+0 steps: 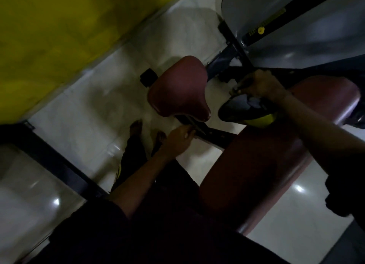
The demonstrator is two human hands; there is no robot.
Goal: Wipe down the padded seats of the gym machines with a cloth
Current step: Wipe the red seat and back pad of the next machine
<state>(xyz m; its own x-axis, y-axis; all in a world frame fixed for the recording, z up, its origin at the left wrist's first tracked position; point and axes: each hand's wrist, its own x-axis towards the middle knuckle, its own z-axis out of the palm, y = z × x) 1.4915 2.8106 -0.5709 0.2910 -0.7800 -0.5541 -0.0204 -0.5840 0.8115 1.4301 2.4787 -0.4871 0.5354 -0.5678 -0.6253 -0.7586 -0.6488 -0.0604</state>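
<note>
Pale glossy floor tiles (102,97) fill my dim, tilted view, with a yellow wall (49,26) beyond them. My left hand (179,139) has its fingers (188,132) clenched round a dark metal bar (213,134) of the machine frame. Just beyond those fingers sits a small maroon padded seat (178,87), its narrow end nearest them and the bar running in under it.

My right hand (260,85) is farther off, with its fingers (240,88) curled over and grasping a crumpled dark cloth with a yellow patch (245,113). The blur keeps me from telling exactly how the cloth is folded. The cloth hangs below those fingers, in the gap between the small seat and a long maroon padded backrest (276,145). The backrest lies under my right forearm and slopes back towards my body. Beyond the right fingers a grey machine panel (296,26) rises, carrying a yellow knob (261,30). Bare feet (136,125) show on the tiles near the left fingers.
</note>
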